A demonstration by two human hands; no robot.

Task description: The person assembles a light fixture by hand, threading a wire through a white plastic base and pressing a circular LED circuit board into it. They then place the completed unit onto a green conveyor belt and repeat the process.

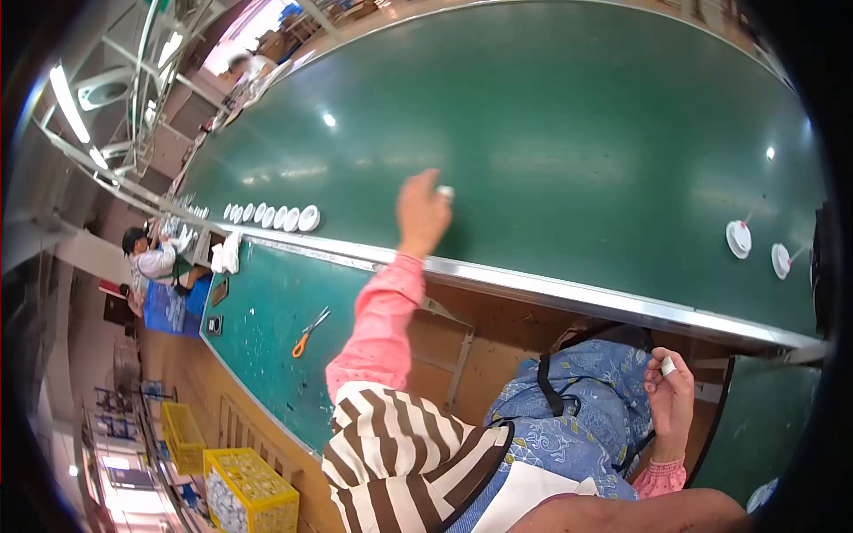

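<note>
Over the green work surface [551,160], my left hand [425,213] reaches out in a pink sleeve, slightly blurred. Its fingers are partly stretched and apart, with a white covering [445,192] at one fingertip and no object visible in it. My right hand [673,400] is beside my lap at the lower right, palm visible, fingers loosely curled and holding nothing. A white covering [668,365] is on one of its fingers. Left of my left hand, a row of small white round parts [308,218] lines the surface's edge.
Orange-handled scissors [302,345] lie on the lower green table [267,373], near a white cloth [227,253]. Two white round parts [738,239] [781,260] with thin leads sit far right. Yellow crates [253,497] stand lower left. A co-worker [155,259] sits at the left.
</note>
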